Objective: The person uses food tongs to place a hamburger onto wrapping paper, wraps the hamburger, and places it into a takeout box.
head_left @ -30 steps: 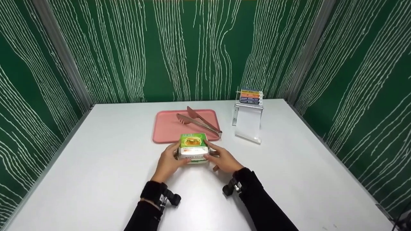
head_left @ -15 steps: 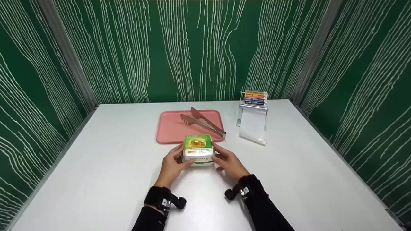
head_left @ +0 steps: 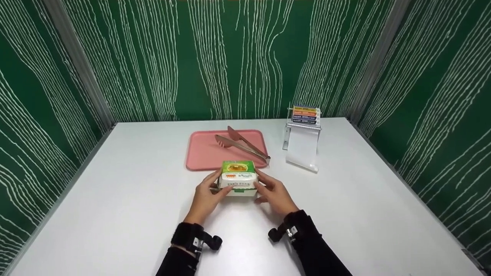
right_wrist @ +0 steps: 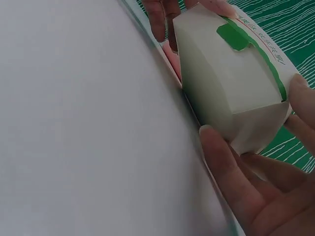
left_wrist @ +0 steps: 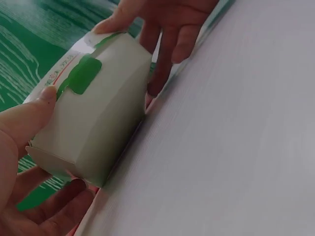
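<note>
A paper burger box (head_left: 238, 179), its green top printed with a burger picture and its front white, is held between both hands in front of the pink tray. On the left side the left hand (head_left: 204, 197) grips it, thumb on the front edge and fingers along the side. The right hand (head_left: 277, 195) grips the opposite side in the same way. A green tab marks the front of the burger box (left_wrist: 93, 113) in the left wrist view. Several fingers of the right hand (right_wrist: 256, 191) reach along the lower side in the right wrist view. The lid is closed.
Just behind the box lies a pink tray (head_left: 201, 153) with metal tongs (head_left: 245, 147) spread on it. To its right stands a clear stand (head_left: 285, 138) bearing several coloured marker boxes (head_left: 305, 115) and a hanging white sheet (head_left: 302, 147). Green patterned walls enclose the white table (head_left: 126, 184).
The burger box has tipped so that its front faces the person more and its top looks narrower. Both hands keep their grip. The whole head view shifted slightly at first.
</note>
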`<action>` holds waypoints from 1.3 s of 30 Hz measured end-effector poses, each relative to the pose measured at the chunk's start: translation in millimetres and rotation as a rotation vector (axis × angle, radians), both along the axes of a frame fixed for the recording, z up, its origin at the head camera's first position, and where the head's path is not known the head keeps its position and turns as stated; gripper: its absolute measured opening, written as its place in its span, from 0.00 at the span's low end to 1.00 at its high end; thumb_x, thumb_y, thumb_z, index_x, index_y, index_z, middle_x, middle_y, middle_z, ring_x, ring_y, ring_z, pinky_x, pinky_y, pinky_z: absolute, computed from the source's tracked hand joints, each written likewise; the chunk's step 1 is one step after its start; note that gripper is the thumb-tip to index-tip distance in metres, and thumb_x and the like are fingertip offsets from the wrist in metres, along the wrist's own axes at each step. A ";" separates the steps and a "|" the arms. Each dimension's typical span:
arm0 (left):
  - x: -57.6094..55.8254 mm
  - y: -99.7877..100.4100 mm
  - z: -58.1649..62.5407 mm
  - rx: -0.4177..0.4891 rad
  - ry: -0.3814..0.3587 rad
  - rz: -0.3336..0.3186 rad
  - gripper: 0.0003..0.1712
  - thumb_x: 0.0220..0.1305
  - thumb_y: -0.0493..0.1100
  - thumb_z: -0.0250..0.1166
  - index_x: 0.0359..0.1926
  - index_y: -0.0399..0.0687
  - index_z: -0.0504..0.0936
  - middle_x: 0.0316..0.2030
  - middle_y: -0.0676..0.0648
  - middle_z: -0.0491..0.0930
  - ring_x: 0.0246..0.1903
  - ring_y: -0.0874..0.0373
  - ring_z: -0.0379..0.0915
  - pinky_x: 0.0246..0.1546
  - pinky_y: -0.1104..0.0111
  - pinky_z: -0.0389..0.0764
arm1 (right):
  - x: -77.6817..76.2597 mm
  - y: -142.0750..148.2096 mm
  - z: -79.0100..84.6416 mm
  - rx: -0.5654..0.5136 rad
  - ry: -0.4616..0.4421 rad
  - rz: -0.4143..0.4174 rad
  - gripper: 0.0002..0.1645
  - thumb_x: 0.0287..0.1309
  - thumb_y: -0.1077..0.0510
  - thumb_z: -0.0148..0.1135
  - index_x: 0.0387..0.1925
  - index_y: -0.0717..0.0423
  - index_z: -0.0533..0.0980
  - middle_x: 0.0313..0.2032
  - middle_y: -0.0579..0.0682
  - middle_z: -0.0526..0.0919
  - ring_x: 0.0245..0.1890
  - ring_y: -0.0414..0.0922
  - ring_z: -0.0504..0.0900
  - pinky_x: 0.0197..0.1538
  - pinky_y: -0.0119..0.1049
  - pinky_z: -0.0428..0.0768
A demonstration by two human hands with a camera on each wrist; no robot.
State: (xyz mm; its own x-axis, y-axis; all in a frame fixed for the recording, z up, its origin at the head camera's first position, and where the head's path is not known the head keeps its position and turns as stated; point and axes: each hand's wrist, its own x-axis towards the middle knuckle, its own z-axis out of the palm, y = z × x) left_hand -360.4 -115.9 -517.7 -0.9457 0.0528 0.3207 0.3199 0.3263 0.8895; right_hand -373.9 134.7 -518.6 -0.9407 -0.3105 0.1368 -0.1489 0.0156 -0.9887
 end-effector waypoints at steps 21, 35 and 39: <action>-0.5 -1.6 6.3 0.244 -0.101 -0.015 0.40 0.62 0.42 0.80 0.74 0.46 0.77 0.64 0.38 0.79 0.31 0.63 0.74 0.29 0.76 0.78 | 7.4 -9.1 4.6 -0.003 0.049 -0.121 0.39 0.69 0.61 0.71 0.77 0.57 0.69 0.57 0.68 0.85 0.44 0.56 0.91 0.48 0.47 0.90; 2.4 0.0 8.7 0.260 -0.047 -0.060 0.34 0.67 0.45 0.76 0.72 0.46 0.79 0.75 0.41 0.69 0.27 0.63 0.75 0.32 0.70 0.86 | 7.6 -15.1 6.6 0.026 0.093 -0.167 0.42 0.60 0.61 0.79 0.74 0.53 0.73 0.70 0.57 0.75 0.36 0.47 0.86 0.40 0.47 0.91; 1.9 -0.4 8.8 0.249 -0.055 -0.069 0.34 0.68 0.46 0.75 0.72 0.44 0.78 0.76 0.38 0.67 0.27 0.64 0.73 0.32 0.70 0.85 | 9.0 -18.9 7.2 0.049 0.129 -0.207 0.41 0.58 0.58 0.81 0.72 0.51 0.75 0.66 0.56 0.77 0.34 0.47 0.84 0.35 0.43 0.90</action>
